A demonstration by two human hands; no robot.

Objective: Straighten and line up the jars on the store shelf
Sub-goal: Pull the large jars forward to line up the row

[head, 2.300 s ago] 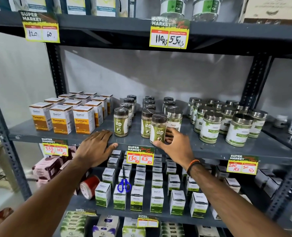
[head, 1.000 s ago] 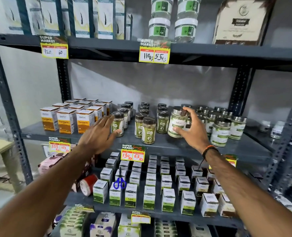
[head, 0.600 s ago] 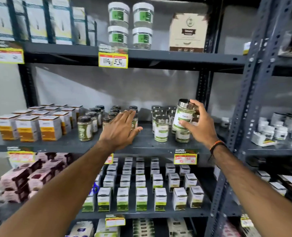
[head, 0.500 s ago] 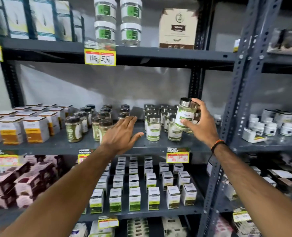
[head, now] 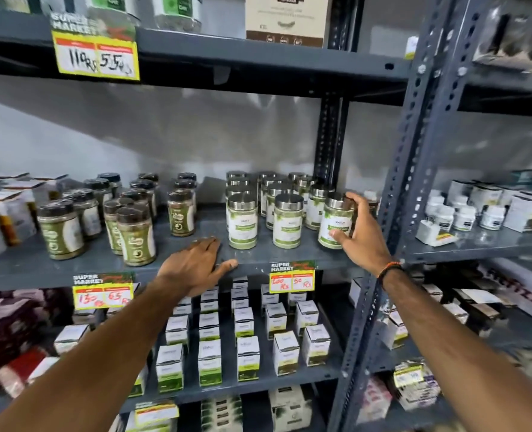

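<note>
Held jar: a steel-lidded jar [head: 335, 220] with a white and green label sits right of centre in the frame, at the right end of the front row; half a second ago it was lifted and tilted above the row, now it is upright with its base at the shelf board.
Right hand: the right hand [head: 362, 232] wraps that jar, thumb across the lower label and fingers [head: 356, 201] curled over the lid edge, so it has not let go.
Front row: two matching steel-lidded jars [head: 242, 220] and [head: 287, 220] stand to its left, apart from each other, labels facing out; more of the same are packed behind them.
What that means: by my reading, this jar is now placed as the third in the front line and only needs a small turn or nudge before release.
Left hand: the left hand [head: 196, 265] lies flat and spread on the shelf [head: 258, 253] edge at centre frame, holding nothing.
Dark-lidded jars: the brown-capped group [head: 136, 236] at left of centre is staggered, one well forward of the others, so that section looks not yet lined up.
Price tags: a yellow tag [head: 292, 277] hangs below the steel-lidded jars.
</note>
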